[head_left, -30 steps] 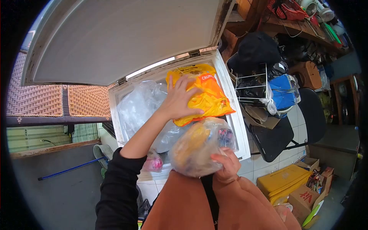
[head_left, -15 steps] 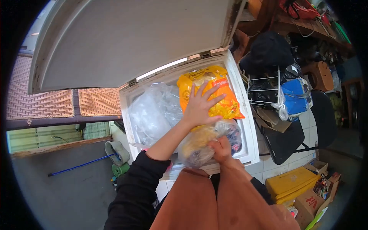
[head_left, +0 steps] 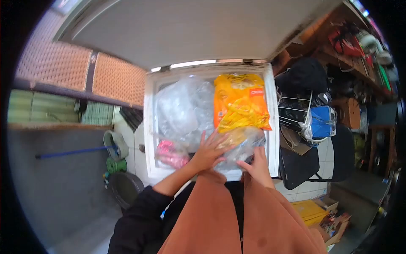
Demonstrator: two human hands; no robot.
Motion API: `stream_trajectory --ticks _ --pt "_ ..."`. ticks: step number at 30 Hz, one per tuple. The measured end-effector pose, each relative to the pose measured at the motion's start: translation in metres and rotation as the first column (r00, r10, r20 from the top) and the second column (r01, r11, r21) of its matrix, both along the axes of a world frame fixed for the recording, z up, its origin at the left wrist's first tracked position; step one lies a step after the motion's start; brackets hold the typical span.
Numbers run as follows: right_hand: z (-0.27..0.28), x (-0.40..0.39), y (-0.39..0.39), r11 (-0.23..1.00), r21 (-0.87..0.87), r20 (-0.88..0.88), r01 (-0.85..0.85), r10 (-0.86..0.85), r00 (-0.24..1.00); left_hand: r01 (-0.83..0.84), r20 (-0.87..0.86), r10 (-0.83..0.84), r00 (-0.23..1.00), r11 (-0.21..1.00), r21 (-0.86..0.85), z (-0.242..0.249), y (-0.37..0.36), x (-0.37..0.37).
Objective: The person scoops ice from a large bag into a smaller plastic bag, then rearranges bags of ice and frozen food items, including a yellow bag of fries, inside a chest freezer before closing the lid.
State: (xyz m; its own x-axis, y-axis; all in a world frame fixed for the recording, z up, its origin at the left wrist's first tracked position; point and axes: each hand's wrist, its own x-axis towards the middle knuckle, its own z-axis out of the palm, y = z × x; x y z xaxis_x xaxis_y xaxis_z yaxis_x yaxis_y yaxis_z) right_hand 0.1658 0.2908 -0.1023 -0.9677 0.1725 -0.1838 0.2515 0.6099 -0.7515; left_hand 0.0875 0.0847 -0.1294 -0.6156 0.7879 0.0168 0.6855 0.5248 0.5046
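An open white chest freezer [head_left: 148, 122] holds several bags. My left hand [head_left: 206, 153] has its fingers spread over the left side of a clear plastic bag [head_left: 237, 146] at the front. My right hand [head_left: 258, 166] rests on that bag's right side, thumb and fingers apart. Behind the clear bag lies an orange and yellow packet [head_left: 241, 101]. Large clear bags with whitish contents [head_left: 179, 108] fill the back left. A pink item in plastic [head_left: 171, 154] sits at the front left, beside my left hand.
The raised freezer lid [head_left: 203, 29] stands behind. To the right are a wire rack [head_left: 296, 111], a black folding chair [head_left: 298, 169] and a yellow box [head_left: 308, 211]. At the left are a woven bench [head_left: 118, 78], a blue stick [head_left: 76, 152] and a dark bucket [head_left: 124, 188].
My left hand has moved off the orange packet, toward me, onto the clear bag. My right hand has opened from its grip on the bag. The pink item now shows more fully.
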Motion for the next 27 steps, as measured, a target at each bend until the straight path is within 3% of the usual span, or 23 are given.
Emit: stream_trajectory --ticks 1,5,7,9,10,12,14,16,19,21,23,25,26,27 --pt "-0.006 -0.005 -0.01 0.988 0.146 -0.099 -0.048 0.062 0.993 -0.039 0.008 0.039 0.999 0.999 0.005 0.003 0.004 -0.002" --pt "-0.005 -0.017 -0.018 0.935 0.32 0.011 -0.151 0.156 0.988 -0.076 -0.043 0.077 0.996 0.997 0.013 0.029 -0.01 0.006" --pt "0.031 -0.023 -0.024 0.797 0.542 0.37 -0.268 0.06 0.927 -0.114 -0.074 0.115 0.991 0.993 0.012 0.04 -0.033 0.016" --pt "0.061 -0.029 -0.038 0.761 0.57 0.382 -0.309 0.087 0.92 -0.455 -0.052 0.468 0.882 0.876 0.159 0.046 -0.077 0.027" --pt "0.068 -0.032 -0.049 0.728 0.595 0.394 -0.34 0.105 0.913 -0.456 -0.055 0.47 0.881 0.875 0.162 0.046 -0.094 0.033" --pt "0.06 -0.037 -0.078 0.793 0.473 0.052 -0.384 0.41 0.911 -0.727 0.008 0.73 0.683 0.679 0.098 0.036 -0.12 0.047" --pt "0.04 -0.047 -0.106 0.7 0.324 -0.138 -0.636 0.7 0.701 -0.703 0.022 0.707 0.707 0.699 0.13 0.008 -0.129 0.055" --pt "0.013 -0.053 -0.136 0.565 0.39 -0.113 -0.727 0.813 0.571 -0.677 0.029 0.683 0.73 0.716 0.173 -0.01 -0.131 0.056" --pt "-0.028 -0.058 -0.158 0.609 0.504 -0.233 -0.612 0.779 0.582 -0.732 -0.106 0.746 0.658 0.666 0.144 -0.022 -0.115 0.061" --pt "-0.028 -0.06 -0.157 0.596 0.473 -0.167 -0.649 0.783 0.599 -0.773 -0.225 0.768 0.599 0.628 0.087 -0.025 -0.107 0.061" --pt "-0.022 -0.072 -0.157 0.582 0.444 -0.104 -0.681 0.789 0.605 -0.782 -0.201 0.776 0.598 0.62 0.067 -0.025 -0.108 0.061" --pt "0.011 -0.09 -0.157 0.84 0.386 -0.285 -0.381 0.501 0.817 -0.742 -0.221 0.737 0.639 0.666 0.074 -0.017 -0.112 0.059" --pt "0.016 -0.104 -0.159 0.878 0.421 -0.392 -0.228 0.402 0.827 -0.745 -0.218 0.74 0.636 0.663 0.075 -0.009 -0.116 0.053" --pt "0.018 -0.118 -0.163 0.898 0.435 -0.499 -0.069 0.305 0.811 -0.739 -0.078 0.736 0.673 0.673 -0.025 0.001 -0.125 0.044"
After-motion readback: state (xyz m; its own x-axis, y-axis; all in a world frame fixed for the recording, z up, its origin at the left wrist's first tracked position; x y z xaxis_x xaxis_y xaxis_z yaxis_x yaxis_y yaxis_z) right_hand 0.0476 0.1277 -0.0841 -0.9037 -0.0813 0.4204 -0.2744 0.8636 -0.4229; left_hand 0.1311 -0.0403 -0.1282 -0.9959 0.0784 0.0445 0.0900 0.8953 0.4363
